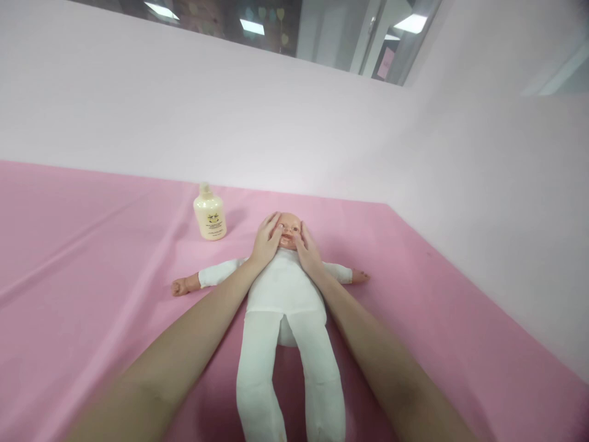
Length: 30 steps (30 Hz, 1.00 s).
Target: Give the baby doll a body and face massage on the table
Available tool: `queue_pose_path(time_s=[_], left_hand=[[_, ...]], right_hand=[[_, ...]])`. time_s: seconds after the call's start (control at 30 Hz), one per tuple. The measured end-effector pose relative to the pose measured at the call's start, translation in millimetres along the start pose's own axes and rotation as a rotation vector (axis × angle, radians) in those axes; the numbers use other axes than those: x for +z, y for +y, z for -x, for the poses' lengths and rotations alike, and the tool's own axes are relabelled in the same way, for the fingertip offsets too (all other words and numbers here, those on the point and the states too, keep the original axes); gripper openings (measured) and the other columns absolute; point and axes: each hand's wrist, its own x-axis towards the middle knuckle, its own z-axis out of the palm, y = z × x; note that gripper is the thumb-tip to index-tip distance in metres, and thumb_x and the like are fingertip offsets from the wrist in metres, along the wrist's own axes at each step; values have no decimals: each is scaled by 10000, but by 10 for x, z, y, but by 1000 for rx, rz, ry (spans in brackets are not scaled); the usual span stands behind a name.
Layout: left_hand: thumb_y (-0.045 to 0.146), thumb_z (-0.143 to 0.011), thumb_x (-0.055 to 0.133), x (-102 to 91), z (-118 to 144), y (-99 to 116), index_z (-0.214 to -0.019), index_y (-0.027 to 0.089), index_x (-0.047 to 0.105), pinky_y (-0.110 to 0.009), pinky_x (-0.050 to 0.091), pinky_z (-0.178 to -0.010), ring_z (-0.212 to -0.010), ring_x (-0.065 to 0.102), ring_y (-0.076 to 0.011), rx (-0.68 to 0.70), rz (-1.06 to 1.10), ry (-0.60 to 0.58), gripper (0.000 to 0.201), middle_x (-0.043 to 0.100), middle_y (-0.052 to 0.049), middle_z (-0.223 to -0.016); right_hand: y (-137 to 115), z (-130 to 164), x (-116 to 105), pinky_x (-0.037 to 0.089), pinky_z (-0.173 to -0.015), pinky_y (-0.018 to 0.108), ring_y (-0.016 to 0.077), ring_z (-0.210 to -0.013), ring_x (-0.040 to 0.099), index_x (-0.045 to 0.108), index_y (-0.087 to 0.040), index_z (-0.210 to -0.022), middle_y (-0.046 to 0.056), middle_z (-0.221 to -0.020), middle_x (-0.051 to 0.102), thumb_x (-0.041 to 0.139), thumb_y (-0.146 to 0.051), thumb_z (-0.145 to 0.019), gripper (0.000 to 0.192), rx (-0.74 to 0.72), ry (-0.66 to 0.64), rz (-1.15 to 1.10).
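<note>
A baby doll (286,282) in white cloth lies on its back, its head away from me and its arms spread to the sides. My left hand (266,240) is open and rests along the left side of the doll's head, with its thumb on the cheek. On the other side, my right hand (310,248) lies open against the head, its thumb near the mouth. Both hands touch the head, and their fingers are stretched out along it. A pale yellow bottle (210,220) stands upright to the left, apart from my left hand.
A pink cloth (115,239) with some creases covers the surface under the doll. A white wall (193,110) rises behind it, and another white wall (515,202) closes the right side. Above the back wall is a glass window (322,37) with reflected ceiling lights.
</note>
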Motion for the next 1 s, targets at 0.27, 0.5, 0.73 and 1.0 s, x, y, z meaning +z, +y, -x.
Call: queue_pose_path(time_s=[0.27,0.5,0.73,1.0], left_hand=[[425,-953,420,2,0,-1,-1363,233,504,-432,293,-1191,-1369,416,-218,0,3,3,460,472,-76,-1448],[442,-971,365,-7,3,-2,-1356,219,515,-423,284,-1197,-1373,413,-208,8,20,7,469,480,-78,-1445],[466,-989,268,-11,-1,-32,-1350,218,517,-416,286,-1196,-1362,426,-189,29,-3,11,503,497,-70,-1432],[472,-994,232,4,13,-30,-1334,221,529,-409,286,-1198,-1354,434,-181,22,26,35,517,509,-66,-1421]], right_hand=[[-27,-1,2,177,-1227,384,185,-1464,258,225,-236,-1518,20,-1580,271,385,-661,-891,774,31,9,-9],[24,-13,15,189,-1225,375,177,-1458,273,243,-229,-1513,17,-1572,294,360,-655,-904,753,15,20,-22],[85,-25,35,170,-1230,377,162,-1462,261,262,-241,-1507,10,-1574,289,318,-660,-912,729,1,43,-23],[164,-49,53,154,-1236,359,142,-1463,252,282,-216,-1500,18,-1574,291,259,-641,-936,707,-43,60,-38]])
